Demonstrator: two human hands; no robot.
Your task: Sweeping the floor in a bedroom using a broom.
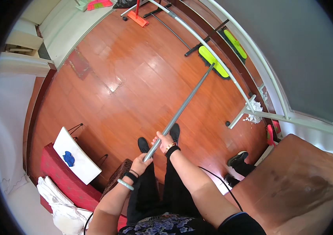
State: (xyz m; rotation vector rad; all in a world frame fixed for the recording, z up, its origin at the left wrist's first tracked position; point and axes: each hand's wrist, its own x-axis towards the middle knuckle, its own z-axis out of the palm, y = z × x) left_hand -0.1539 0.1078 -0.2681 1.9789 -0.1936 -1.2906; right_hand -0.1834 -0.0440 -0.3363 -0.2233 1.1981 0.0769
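Note:
My left hand (139, 164) and my right hand (163, 140) both grip the grey metal handle (182, 107) of a broom. The right hand sits higher along the pole, the left hand at its near end. The handle runs up and to the right to a lime-green broom head (213, 61) resting on the reddish wooden floor (135, 86) beside a white rail. My black shoes (158, 139) stand just under my hands.
A white metal rail frame (248, 103) runs along the right wall with a mirror behind it. An orange mop (137, 17) stands at the top. A small white side table (76, 155) and a red seat (62, 176) are at lower left. A brown cabinet (303, 184) stands lower right.

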